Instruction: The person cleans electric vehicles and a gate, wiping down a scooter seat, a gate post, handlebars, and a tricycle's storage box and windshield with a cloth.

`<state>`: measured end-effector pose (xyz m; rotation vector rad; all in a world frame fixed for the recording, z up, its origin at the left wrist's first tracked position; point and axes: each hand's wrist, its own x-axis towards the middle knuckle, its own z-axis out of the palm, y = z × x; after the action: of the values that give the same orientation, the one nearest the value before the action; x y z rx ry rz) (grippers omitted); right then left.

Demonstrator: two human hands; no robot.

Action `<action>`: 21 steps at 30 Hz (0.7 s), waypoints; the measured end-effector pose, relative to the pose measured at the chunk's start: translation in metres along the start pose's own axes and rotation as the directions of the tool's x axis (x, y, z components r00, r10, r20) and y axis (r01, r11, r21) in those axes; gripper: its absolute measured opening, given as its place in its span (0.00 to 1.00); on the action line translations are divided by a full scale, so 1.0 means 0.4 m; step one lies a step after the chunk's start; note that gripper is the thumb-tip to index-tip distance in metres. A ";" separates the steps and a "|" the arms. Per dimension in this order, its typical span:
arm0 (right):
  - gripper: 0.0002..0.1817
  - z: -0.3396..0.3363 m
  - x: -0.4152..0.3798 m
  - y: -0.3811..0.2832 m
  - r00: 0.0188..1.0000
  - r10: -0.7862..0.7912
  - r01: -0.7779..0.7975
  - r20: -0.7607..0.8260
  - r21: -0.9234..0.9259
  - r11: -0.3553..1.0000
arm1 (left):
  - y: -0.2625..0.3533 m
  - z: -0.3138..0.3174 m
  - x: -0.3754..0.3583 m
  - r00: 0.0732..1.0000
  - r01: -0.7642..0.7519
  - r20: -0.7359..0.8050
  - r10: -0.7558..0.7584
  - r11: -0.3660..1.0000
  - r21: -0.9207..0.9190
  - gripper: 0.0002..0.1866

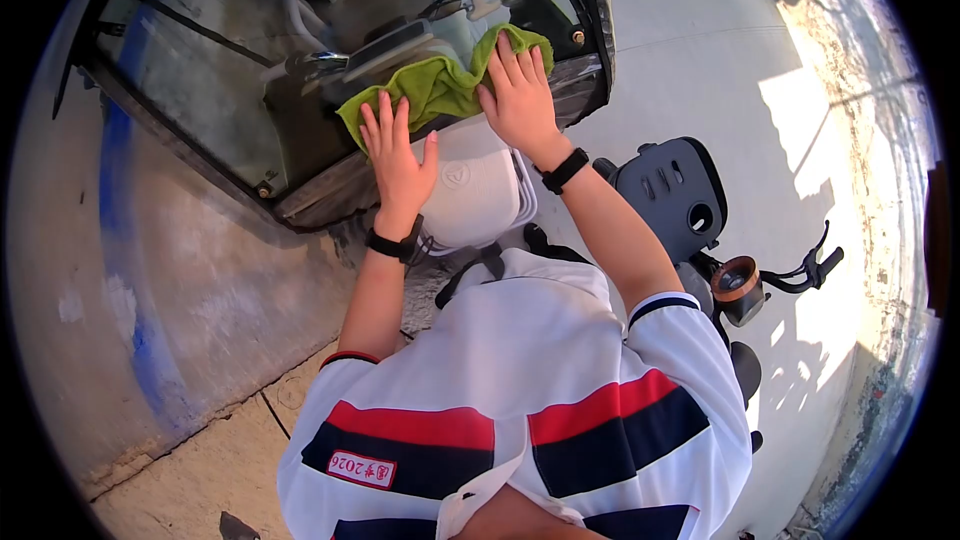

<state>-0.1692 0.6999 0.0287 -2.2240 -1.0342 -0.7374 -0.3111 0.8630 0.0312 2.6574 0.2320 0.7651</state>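
A green cloth [430, 90] lies bunched against the lower part of a clear windscreen [215, 50] with a dark frame. My left hand [398, 155] rests on the cloth's left end, its fingers stretched and spread, the thumb apart. On the right end of the cloth lies my right hand [520, 95], fingers extended flat and thumb out to the side. Neither hand is wrapped around the cloth. Both wrists wear dark bands. Just below the hands is a white rounded front panel [465, 185] of the vehicle.
Through the windscreen, handlebars and a seat show. Close on my right stands another two-wheeler with a dark grey panel [672, 190], a round copper-rimmed lamp [738, 285] and a black handlebar grip [830, 262]. A blue stripe [118, 180] runs along the surface at left.
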 end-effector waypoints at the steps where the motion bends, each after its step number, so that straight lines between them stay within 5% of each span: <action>1: 0.34 -0.006 -0.006 0.015 0.999 0.042 -0.042 -0.014 -0.007 0.999 | 0.005 0.001 0.002 1.000 -0.005 0.003 0.005 1.000 0.001 0.33; 4: 0.37 -0.016 -0.030 0.063 0.987 0.160 -0.159 -0.023 0.006 0.987 | 0.023 0.005 0.008 0.999 -0.024 0.027 0.024 1.000 -0.004 0.31; 13: 0.36 -0.049 -0.080 0.095 0.987 0.156 -0.155 -0.048 0.022 0.988 | 0.065 0.036 0.022 0.992 -0.101 0.070 0.101 0.995 -0.010 0.31; 21: 0.38 -0.041 0.002 0.061 0.985 0.145 -0.134 -0.092 0.120 0.984 | 0.033 -0.006 0.068 0.999 -0.006 -0.042 0.005 1.000 -0.021 0.37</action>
<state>-0.1530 0.6759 0.0342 -2.1152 -0.8407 -0.7038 -0.2888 0.8586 0.0513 2.6253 0.2273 0.8216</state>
